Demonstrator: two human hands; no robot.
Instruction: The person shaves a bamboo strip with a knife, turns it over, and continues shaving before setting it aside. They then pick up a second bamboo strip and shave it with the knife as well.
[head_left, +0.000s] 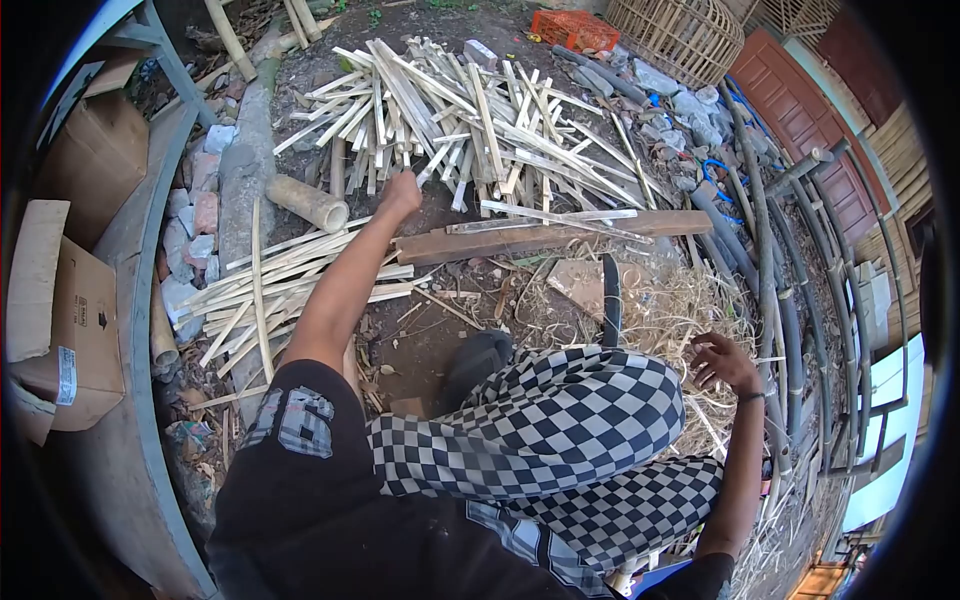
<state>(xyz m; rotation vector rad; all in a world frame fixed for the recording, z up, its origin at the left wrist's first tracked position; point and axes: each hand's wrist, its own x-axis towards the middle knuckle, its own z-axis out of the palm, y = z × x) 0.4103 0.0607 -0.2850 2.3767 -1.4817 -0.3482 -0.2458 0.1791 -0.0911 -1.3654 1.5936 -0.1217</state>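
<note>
My left hand (402,194) reaches forward to the near edge of a large pile of split bamboo strips (430,105). Its fingers are closed around the end of one strip. My right hand (727,366) hangs at the right above curly bamboo shavings (690,300), fingers apart and holding nothing. A dark blade (612,300) stands out beyond my checkered knee; its handle is hidden. A second heap of thinner bamboo strips (290,290) lies below my left forearm. Between the large pile and my legs lies a brown wooden beam (560,236) with a few strips across it.
A cut bamboo tube (308,203) lies left of the pile. Cardboard boxes (85,330) rest on a grey bench (155,260) at the left. Bamboo poles (765,270) form a rack at the right. An orange crate (575,30) and a woven basket (680,38) sit at the back.
</note>
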